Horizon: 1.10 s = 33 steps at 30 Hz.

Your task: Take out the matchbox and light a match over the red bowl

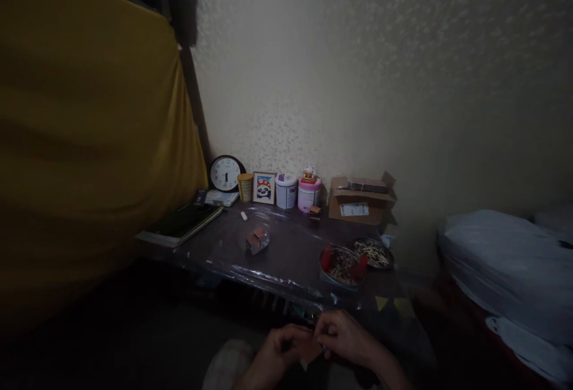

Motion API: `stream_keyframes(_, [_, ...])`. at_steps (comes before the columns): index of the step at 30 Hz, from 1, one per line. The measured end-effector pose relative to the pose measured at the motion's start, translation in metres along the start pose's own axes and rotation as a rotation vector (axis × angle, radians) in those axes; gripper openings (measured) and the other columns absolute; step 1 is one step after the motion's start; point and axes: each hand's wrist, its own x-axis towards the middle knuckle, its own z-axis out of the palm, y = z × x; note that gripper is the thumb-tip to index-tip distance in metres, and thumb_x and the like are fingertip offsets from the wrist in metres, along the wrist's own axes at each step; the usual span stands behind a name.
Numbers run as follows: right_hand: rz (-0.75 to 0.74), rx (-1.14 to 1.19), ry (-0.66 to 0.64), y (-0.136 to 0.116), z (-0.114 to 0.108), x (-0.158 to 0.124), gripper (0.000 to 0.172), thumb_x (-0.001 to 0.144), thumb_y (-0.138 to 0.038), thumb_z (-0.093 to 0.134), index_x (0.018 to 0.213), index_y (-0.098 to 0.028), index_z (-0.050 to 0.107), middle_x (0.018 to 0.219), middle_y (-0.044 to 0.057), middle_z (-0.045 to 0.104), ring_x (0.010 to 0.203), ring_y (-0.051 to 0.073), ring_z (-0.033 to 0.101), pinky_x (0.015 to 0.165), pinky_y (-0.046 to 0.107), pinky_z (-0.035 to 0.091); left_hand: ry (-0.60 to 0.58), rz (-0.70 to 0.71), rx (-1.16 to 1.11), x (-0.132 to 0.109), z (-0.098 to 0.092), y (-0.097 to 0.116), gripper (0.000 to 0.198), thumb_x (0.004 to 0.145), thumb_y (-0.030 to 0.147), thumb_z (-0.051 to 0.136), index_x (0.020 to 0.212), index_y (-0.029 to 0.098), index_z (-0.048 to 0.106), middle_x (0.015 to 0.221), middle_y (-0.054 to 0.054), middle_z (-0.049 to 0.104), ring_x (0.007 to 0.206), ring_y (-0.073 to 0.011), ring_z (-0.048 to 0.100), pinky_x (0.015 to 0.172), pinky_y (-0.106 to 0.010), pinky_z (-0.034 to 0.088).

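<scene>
My left hand (278,351) grips a small flat brownish piece (308,351), paper or thin card by its look, in front of the table's near edge. On its upper right, my right hand (342,336) has its fingers pinched together at the edge of the same piece. Beyond the hands stands a round tray (340,282) with small dark and pale bits and red pieces in it. Behind it a second round dish (373,254) holds thin pale sticks. Small brown box-like pieces (257,236) lie on clear plastic at the table's middle.
The dark table (286,252) has a shiny plastic cover. Along the wall stand a clock (225,174), a yellow cup (245,188), a panda picture (264,188), two tubs (286,192) and a cardboard box (360,202). A yellow curtain (89,109) hangs left; a white bundle (505,264) lies right.
</scene>
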Motion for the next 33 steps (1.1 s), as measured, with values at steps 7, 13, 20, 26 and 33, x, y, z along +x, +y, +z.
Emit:
stream_keyframes(7, [-0.055, -0.164, -0.052, -0.006, -0.005, -0.008, 0.019, 0.066, -0.012, 0.050, 0.073, -0.016, 0.066, 0.053, -0.003, 0.063, 0.046, 0.009, 0.054, 0.042, 0.015, 0.033, -0.059, -0.048, -0.024, -0.006, 0.002, 0.013, 0.020, 0.065, 0.035, 0.072, 0.080, 0.021, 0.075, 0.093, -0.006, 0.072, 0.090, -0.0250, 0.063, 0.083, -0.034, 0.044])
stream_keyframes(13, [-0.061, -0.129, -0.106, -0.012, -0.003, -0.016, 0.018, 0.062, -0.008, 0.051, 0.070, -0.016, 0.065, 0.052, -0.005, 0.058, 0.048, 0.008, 0.054, 0.043, 0.014, 0.031, -0.170, -0.070, -0.047, -0.014, 0.000, 0.028, 0.015, 0.066, 0.028, 0.072, 0.079, 0.021, 0.075, 0.092, -0.006, 0.069, 0.089, -0.0226, 0.061, 0.081, -0.032, 0.043])
stream_keyframes(20, [-0.072, -0.057, -0.138, -0.011, 0.000, -0.023, 0.018, 0.061, -0.006, 0.050, 0.068, -0.015, 0.063, 0.051, -0.005, 0.057, 0.046, 0.006, 0.051, 0.042, 0.012, 0.028, -0.212, -0.098, -0.061, -0.020, -0.002, 0.038, 0.014, 0.068, 0.028, 0.071, 0.080, 0.021, 0.074, 0.093, -0.006, 0.068, 0.089, -0.0219, 0.060, 0.082, -0.033, 0.043])
stream_keyframes(26, [-0.088, -0.043, -0.133, 0.000, 0.004, -0.022, 0.019, 0.058, -0.006, 0.053, 0.070, -0.014, 0.065, 0.052, -0.006, 0.054, 0.045, 0.004, 0.044, 0.043, 0.012, 0.027, -0.215, -0.132, -0.106, -0.021, -0.005, 0.034, 0.019, 0.062, 0.028, 0.076, 0.078, 0.020, 0.074, 0.090, -0.005, 0.066, 0.085, -0.0203, 0.061, 0.079, -0.032, 0.043])
stream_keyframes(33, [-0.105, -0.075, -0.115, 0.003, 0.005, -0.025, 0.016, 0.058, -0.006, 0.055, 0.068, -0.015, 0.064, 0.058, -0.005, 0.054, 0.052, 0.005, 0.043, 0.047, 0.013, 0.029, -0.214, -0.192, -0.104, -0.025, -0.004, 0.041, 0.020, 0.061, 0.027, 0.076, 0.080, 0.019, 0.073, 0.088, -0.003, 0.068, 0.084, -0.0199, 0.061, 0.080, -0.031, 0.043])
